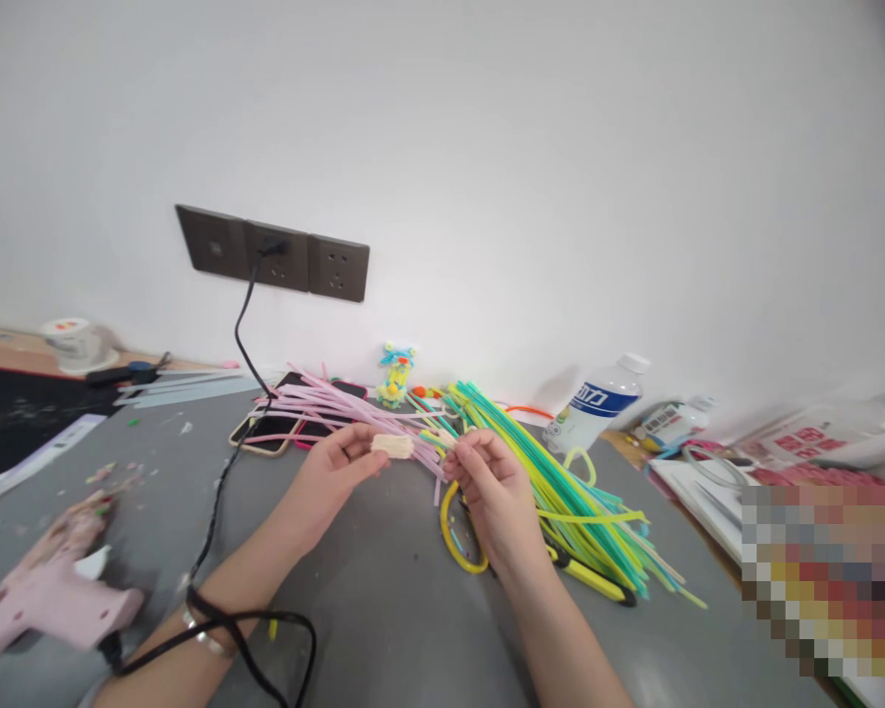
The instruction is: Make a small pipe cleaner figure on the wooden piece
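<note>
At mid-frame, the left hand (335, 470) is pinching a cream piece (392, 447); the right (496, 482) is gripping a small, blurred pale bit (449, 442). Light fingertips are probably avoiding crushing; lower left, the cord (225, 619) is needing slack across the forearm (265, 565).

Craft workspace: glue gun (51, 600), pipe cleaners (567, 482).

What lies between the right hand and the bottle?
A bundle of green and yellow stems lies between the right hand and the bottle, as the head view shows.
</note>
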`<state>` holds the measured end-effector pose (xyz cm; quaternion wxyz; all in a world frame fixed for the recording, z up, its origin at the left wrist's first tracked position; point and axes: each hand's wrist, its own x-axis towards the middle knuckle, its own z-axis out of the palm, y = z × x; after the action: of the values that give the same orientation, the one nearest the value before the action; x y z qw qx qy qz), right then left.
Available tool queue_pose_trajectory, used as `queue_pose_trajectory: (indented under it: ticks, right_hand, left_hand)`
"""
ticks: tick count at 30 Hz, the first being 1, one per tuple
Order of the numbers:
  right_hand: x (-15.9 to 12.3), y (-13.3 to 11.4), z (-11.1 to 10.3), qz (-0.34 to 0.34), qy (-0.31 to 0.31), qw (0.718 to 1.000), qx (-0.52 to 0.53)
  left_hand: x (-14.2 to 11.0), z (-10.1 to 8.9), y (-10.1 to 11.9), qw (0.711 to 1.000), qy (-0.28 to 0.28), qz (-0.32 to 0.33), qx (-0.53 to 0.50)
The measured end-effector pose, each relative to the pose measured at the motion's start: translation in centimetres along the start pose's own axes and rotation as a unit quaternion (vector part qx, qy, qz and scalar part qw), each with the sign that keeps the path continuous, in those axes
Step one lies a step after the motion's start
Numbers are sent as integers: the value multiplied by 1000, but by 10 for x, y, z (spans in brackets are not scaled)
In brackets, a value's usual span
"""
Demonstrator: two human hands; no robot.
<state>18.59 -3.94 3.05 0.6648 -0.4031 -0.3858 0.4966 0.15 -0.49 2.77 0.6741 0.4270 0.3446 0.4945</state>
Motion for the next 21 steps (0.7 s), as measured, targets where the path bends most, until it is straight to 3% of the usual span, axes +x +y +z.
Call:
queue_pose_trajectory:
  ticks: [10,21]
  right_hand:
    - [2,4,-2,25,13,999,-32]
    - [1,1,1,-6,-4,994,-105]
  left_hand:
    - [1,-7,-8,996,4,48,70]
    - [2,-4,-7,988,10,76,135]
